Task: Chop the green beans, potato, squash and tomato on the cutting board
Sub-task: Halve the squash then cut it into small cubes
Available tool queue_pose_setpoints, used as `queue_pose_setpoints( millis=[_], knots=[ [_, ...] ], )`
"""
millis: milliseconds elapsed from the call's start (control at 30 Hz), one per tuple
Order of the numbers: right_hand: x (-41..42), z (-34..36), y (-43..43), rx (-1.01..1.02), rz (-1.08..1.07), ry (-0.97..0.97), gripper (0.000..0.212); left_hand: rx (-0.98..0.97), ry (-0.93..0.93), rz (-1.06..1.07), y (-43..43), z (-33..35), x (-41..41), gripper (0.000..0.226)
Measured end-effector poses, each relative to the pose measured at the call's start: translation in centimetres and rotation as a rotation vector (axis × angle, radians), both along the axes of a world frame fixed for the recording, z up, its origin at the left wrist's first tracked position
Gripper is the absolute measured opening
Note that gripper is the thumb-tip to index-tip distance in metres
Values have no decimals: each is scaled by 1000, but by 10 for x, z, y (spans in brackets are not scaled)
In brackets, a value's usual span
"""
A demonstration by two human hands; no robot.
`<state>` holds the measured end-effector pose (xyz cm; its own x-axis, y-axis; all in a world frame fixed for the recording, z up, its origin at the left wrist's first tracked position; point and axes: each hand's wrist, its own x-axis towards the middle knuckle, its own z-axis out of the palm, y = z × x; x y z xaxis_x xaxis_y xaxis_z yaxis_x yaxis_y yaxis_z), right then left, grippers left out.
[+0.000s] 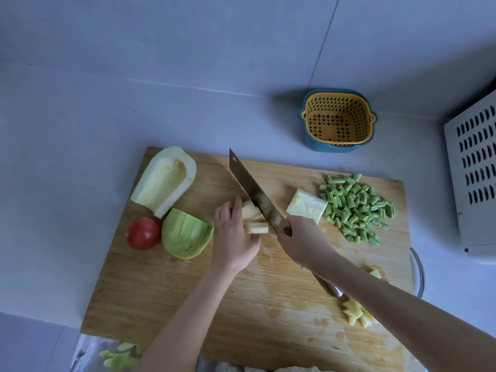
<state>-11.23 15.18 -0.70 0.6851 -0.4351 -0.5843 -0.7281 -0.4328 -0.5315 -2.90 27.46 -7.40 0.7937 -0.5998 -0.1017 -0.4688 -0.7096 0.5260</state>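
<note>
On the wooden cutting board (pixel 188 291), my right hand (pixel 303 240) grips the handle of a cleaver (pixel 255 194) whose blade lies across pale squash strips (pixel 255 218). My left hand (pixel 233 234) holds those strips with curled fingers, just left of the blade. A hollowed squash half (pixel 163 181) lies at the board's far left. A skin-up squash piece (pixel 185 233) and a whole tomato (pixel 142 233) sit below it. Another squash chunk (pixel 306 205) lies right of the blade. Chopped green beans (pixel 354 208) are piled at the right. Diced potato (pixel 357 312) shows under my right forearm.
A yellow strainer basket in a blue tub (pixel 336 122) stands on the counter beyond the board. A white vented appliance (pixel 475 173) fills the right edge. A round metal rim (pixel 418 272) peeks out right of the board. Green peelings (pixel 118 357) lie on plastic at the bottom.
</note>
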Motion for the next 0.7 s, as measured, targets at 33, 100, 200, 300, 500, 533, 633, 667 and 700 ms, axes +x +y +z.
queue_pose_setpoints(
  millis=[33,100,200,300,500,533,633,667,700],
  knots=[
    [-1,0,0,7,-11,-7,17,-34,2,15,1,0,0,73],
    [-2,0,0,16,-30,-25,18,-93,-44,51,-1,1,0,59],
    [-2,2,-1,7,-29,-17,19,-30,-226,-15,-4,2,1,57],
    [-3,3,-3,10,-27,-2,18,74,-336,-174,1,-3,3,68],
    [-8,10,0,19,-17,-10,15,41,-256,-109,5,-9,3,68],
    [-8,11,1,15,-17,-19,15,22,-232,-101,5,-9,2,71],
    [-9,17,4,-14,1,-29,16,-109,-182,16,6,-10,-2,59],
    [-9,19,5,-23,7,-30,17,-159,-184,83,4,-10,-2,49],
    [-9,20,6,-35,15,-29,17,-199,-197,148,1,-10,-2,37]
  ],
)
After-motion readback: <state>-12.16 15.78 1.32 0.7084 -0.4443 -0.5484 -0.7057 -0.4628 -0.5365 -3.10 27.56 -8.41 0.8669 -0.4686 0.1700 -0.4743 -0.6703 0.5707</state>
